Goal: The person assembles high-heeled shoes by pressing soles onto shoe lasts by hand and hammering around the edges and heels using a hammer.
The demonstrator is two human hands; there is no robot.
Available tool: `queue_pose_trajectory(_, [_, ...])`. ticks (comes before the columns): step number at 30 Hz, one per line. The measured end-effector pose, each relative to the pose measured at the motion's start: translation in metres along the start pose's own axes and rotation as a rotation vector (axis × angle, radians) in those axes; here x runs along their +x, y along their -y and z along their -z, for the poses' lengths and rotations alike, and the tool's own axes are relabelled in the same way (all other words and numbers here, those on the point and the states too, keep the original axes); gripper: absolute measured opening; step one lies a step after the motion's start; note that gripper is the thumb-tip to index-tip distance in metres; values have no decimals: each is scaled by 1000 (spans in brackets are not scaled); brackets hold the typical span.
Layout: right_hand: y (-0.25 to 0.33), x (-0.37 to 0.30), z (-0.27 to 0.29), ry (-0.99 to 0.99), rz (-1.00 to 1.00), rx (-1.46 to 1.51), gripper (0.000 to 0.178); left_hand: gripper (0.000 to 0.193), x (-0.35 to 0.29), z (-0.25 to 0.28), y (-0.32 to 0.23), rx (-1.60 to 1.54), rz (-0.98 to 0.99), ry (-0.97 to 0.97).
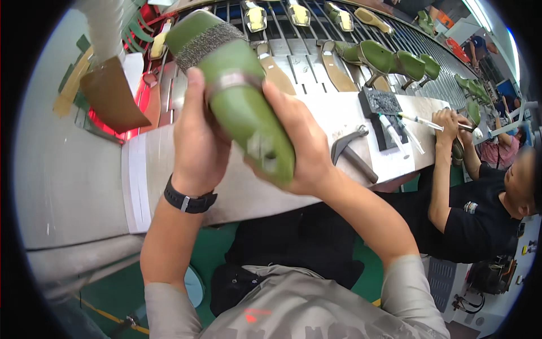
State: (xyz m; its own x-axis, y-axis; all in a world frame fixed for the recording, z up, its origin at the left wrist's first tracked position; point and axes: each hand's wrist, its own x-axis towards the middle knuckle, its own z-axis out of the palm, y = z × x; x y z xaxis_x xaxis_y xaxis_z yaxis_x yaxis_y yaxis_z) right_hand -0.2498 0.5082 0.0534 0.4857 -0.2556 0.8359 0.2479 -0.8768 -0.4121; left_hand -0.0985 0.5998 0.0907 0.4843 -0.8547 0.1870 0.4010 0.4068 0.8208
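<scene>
A green shoe last (240, 113) is held up in front of me, tilted, with its broad toe end far and to the left. A dark glittery band (210, 45) crosses it near the toe, and a narrow brownish strap (230, 82) goes round its middle. My left hand (199, 138) is closed on its left side, wearing a black wristband. On the other side my right hand (304, 144) grips the last with its fingers wrapped beneath. Right of that hand, a hammer (355, 158) lies on the pale worktop (237, 198).
A black foam block (379, 104) with several syringes (393, 135) stands on white paper to the right. Beyond the worktop, a roller conveyor (305, 48) carries insoles (337, 68) and green lasts (375, 56). A co-worker (480, 209) sits at right; a brown sheet (110, 93) hangs at left.
</scene>
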Motion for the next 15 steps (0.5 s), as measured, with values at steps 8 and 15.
queue_pose_trajectory(8, [-134,92,-93,69,-927,-1,57,42,-1,47,64,584,151,57])
queue_pose_trajectory(15, [-147,83,-23,488,-769,-234,54,34,1,49,83,987,82,266])
